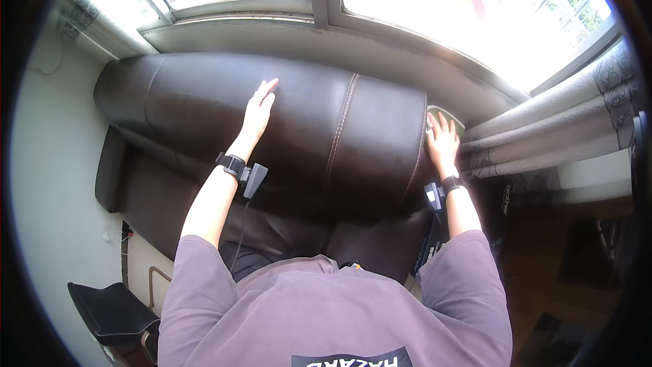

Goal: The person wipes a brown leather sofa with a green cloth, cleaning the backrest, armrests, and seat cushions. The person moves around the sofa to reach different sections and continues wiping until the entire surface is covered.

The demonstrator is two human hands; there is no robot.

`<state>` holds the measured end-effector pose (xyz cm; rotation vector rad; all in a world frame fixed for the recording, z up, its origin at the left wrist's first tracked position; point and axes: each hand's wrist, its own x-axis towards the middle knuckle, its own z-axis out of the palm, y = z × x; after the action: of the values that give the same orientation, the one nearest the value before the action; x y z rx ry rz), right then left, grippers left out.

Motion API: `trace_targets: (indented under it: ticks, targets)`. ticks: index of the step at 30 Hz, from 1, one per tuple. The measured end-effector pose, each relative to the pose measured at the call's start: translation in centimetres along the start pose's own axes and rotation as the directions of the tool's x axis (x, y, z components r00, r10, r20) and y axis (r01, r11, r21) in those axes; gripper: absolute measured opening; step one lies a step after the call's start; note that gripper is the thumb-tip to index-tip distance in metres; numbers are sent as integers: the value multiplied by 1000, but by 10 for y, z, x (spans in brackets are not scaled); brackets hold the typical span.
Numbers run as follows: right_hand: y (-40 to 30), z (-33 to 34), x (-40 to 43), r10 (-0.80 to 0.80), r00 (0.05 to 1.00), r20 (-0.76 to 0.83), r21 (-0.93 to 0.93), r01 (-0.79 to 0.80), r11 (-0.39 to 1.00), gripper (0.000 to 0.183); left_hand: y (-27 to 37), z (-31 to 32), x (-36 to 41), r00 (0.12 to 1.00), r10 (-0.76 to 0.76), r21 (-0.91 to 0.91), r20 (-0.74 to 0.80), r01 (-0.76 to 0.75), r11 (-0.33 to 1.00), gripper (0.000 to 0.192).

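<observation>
A dark brown leather sofa backrest (295,117) with pale stitched seams stretches across the view below the window. My left hand (259,112) is over the middle of its top, fingers apart and holding nothing. At the backrest's right end, my right hand (443,138) reaches over a greenish flat item (456,118) beside the edge; whether the fingers grip it cannot be told. Both wrists wear black straps with small grey devices. A thin cable hangs from the left device (255,180).
Behind the sofa runs a windowsill (244,38) under framed windows. Patterned curtains (550,117) hang at right and far left. A dark printed box (494,204) stands by the sofa's right end. A black chair (114,313) is at lower left, near a wall socket (105,232).
</observation>
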<state>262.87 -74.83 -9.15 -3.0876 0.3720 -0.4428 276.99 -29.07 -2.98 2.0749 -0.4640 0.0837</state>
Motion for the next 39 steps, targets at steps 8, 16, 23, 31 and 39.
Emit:
trace_targets:
  ticks: [8, 16, 23, 31, 39]
  targets:
    - [24, 8, 22, -95, 989, 113, 46, 90, 995, 49, 10, 20, 2, 952, 304, 716, 34, -235, 657, 39]
    - [30, 10, 30, -94, 988, 119, 73, 86, 994, 45, 11, 17, -3, 944, 331, 718, -11, -222, 659, 39]
    - [16, 12, 25, 109, 962, 251, 23, -119, 993, 42, 7, 22, 0, 940, 337, 721, -54, -197, 664, 38]
    - [-18, 3, -79, 67, 997, -34, -93, -69, 993, 43, -2, 30, -1, 934, 353, 725, -57, -204, 658, 39]
    - [-66, 4, -163, 297, 955, 4, 147, -294, 944, 60, -6, 33, -3, 933, 359, 707, -41, -227, 670, 40]
